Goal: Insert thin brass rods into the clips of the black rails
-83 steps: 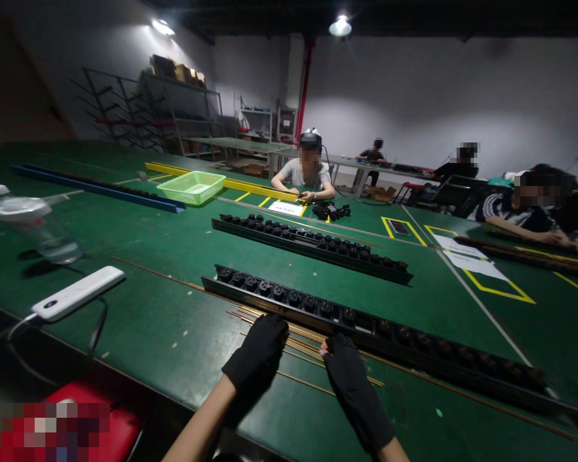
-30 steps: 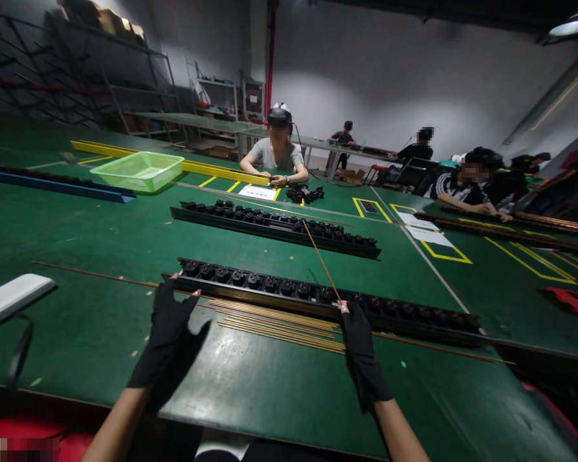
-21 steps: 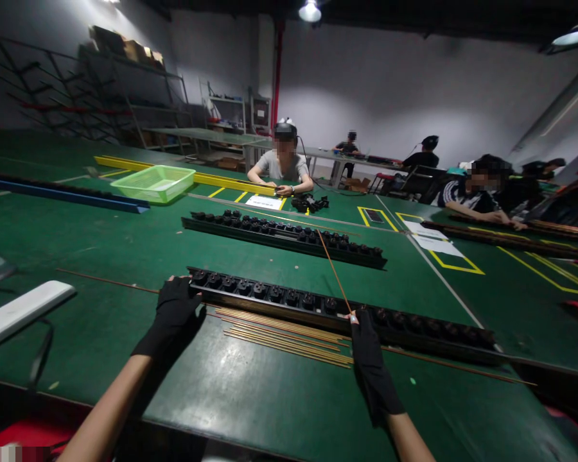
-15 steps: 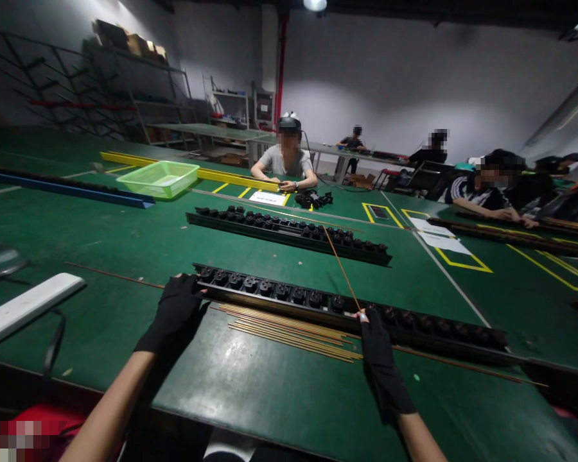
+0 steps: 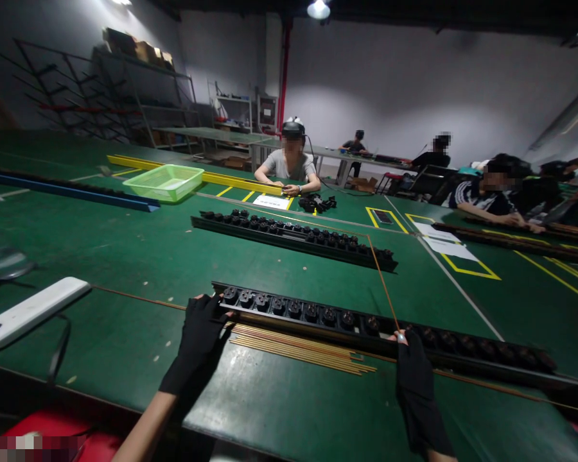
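Green tabletop [image 5: 289, 404] is stretching away under a hanging lamp [image 5: 318, 9], and well beyond the near black rail [image 5: 356, 335] a co-worker [image 5: 291, 165] is sitting with both forearms on it. My gloved left hand [image 5: 197, 337] is clasping that rail's left end, fingers closing narrowly around it. My gloved right hand [image 5: 414, 369] is resting against the rail's near side, around its middle, thumb and finger pinching a thin copper-coloured rod [image 5: 382, 279]. That rod is slanting away over the rail's row of round black pieces [image 5: 311, 313]; I can't tell whether its far tip is touching the second black rail [image 5: 289, 235], which is lying beyond the first. Loose golden rods [image 5: 298, 351] are lying along the near rail's near side, between my hands. A white device [image 5: 36, 312] is lying left of that rail, and a light-green basket [image 5: 173, 192] is sitting beyond it, leftward.
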`<move>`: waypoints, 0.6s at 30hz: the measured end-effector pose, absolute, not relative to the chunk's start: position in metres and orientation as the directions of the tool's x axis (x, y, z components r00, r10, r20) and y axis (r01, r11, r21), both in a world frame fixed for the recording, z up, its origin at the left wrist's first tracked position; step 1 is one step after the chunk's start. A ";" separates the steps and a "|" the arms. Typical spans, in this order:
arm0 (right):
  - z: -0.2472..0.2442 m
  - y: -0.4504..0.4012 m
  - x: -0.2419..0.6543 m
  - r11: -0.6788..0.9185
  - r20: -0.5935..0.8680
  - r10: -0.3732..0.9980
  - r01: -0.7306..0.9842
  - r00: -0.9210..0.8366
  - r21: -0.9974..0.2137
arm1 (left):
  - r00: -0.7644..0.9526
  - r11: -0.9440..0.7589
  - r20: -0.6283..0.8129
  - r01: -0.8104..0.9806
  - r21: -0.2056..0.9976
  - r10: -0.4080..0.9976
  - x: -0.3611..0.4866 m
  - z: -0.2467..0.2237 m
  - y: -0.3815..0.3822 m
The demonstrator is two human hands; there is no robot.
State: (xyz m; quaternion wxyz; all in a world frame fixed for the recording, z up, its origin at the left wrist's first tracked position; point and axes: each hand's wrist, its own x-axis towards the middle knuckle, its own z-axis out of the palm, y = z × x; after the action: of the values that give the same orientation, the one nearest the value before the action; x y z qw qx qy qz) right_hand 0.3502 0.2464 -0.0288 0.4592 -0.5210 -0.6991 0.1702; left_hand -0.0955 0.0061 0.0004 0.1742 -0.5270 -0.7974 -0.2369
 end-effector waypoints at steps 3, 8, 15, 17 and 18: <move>-0.029 0.246 0.359 0.371 0.442 0.897 0.593 -0.028 -0.715 | -0.377 0.346 0.534 0.924 0.163 0.757 -0.080 -0.001 0.007; -0.027 0.243 0.354 0.380 0.478 0.879 0.601 0.003 -0.703 | -0.322 0.329 0.587 0.939 0.099 0.743 -0.062 0.001 0.012; -0.025 0.220 0.315 0.428 0.500 0.866 0.536 -0.013 -0.727 | -0.398 0.382 0.555 0.912 0.151 0.730 -0.053 -0.004 0.011; -0.029 0.216 0.309 0.428 0.494 0.869 0.534 -0.021 -0.729 | -0.442 0.420 0.554 0.890 0.176 0.705 -0.050 -0.006 0.011; -0.032 0.214 0.308 0.431 0.503 0.864 0.541 -0.016 -0.722 | -0.453 0.432 0.553 0.884 0.179 0.699 -0.048 -0.006 0.011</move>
State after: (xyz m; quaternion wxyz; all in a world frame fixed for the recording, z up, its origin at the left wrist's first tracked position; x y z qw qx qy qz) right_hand 0.3076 0.2144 -0.0317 0.4849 -0.5069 -0.6930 0.1663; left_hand -0.0482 0.0112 -0.0065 0.2028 -0.4818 -0.8214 -0.2279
